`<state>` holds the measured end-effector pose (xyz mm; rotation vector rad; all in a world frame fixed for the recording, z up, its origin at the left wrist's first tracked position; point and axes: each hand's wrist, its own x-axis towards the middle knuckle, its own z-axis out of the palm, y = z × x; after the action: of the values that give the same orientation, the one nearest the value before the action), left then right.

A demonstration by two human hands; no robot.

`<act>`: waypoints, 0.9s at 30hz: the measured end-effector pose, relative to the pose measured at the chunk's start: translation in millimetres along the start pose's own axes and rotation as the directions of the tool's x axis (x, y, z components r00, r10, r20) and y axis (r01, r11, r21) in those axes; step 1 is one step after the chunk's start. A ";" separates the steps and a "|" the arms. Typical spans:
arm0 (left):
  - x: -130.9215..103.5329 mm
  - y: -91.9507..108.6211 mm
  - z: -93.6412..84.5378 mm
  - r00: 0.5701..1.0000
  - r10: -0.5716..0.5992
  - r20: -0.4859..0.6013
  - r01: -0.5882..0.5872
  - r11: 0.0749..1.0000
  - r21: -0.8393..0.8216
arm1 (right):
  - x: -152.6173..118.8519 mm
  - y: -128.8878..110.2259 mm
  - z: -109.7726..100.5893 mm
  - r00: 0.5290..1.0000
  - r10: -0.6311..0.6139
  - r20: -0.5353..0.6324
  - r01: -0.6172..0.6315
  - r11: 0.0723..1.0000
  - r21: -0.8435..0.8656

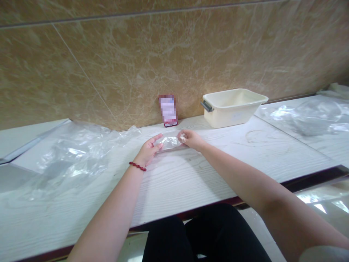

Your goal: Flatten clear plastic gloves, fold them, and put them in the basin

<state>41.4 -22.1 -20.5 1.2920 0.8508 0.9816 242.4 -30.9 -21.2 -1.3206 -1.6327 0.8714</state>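
Note:
Between my hands is a small clear plastic bag [171,142], held just above the white wood-grain table [174,182]. My left hand [150,149], with a red bead bracelet at the wrist, grips the bag's left end between thumb and fingers. At the other end, my right hand [190,139] pinches the bag with its fingers closed. The plastic looks crinkled and shiny, and nothing can be made out inside it. Behind the bag, a phone [168,111] with a blurred screen leans upright against the wall.
A cream plastic bin [231,114] with a grey handle stands at the back right. Large clear plastic sheeting [79,153] covers part of the left side. More clear plastic [313,114] lies at the far right. A brown marble wall [136,65] rises behind the table.

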 end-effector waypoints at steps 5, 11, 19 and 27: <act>0.6 -0.8 -1.1 1.000 -0.008 0.009 0.008 1.000 -0.002 | 4.9 9.2 1.8 0.996 -0.084 -0.042 0.087 0.995 0.059; 1.0 -2.1 -1.1 1.000 0.002 0.014 -0.001 1.000 -0.009 | 3.6 6.7 3.3 1.000 -0.012 -0.021 0.015 0.986 0.168; 2.5 -2.3 -2.9 0.990 -0.141 -0.019 0.141 0.990 0.018 | 1.3 5.8 3.0 0.996 0.082 0.034 -0.081 0.997 -0.019; 0.6 -8.6 3.0 0.963 -0.186 -0.193 0.209 0.972 0.104 | 6.9 8.3 -12.2 0.969 0.053 -0.239 -0.174 0.837 -0.519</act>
<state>45.3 -22.8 -28.7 1.2060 1.1756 0.9075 256.2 -22.4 -22.5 -1.8445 -1.6979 0.3107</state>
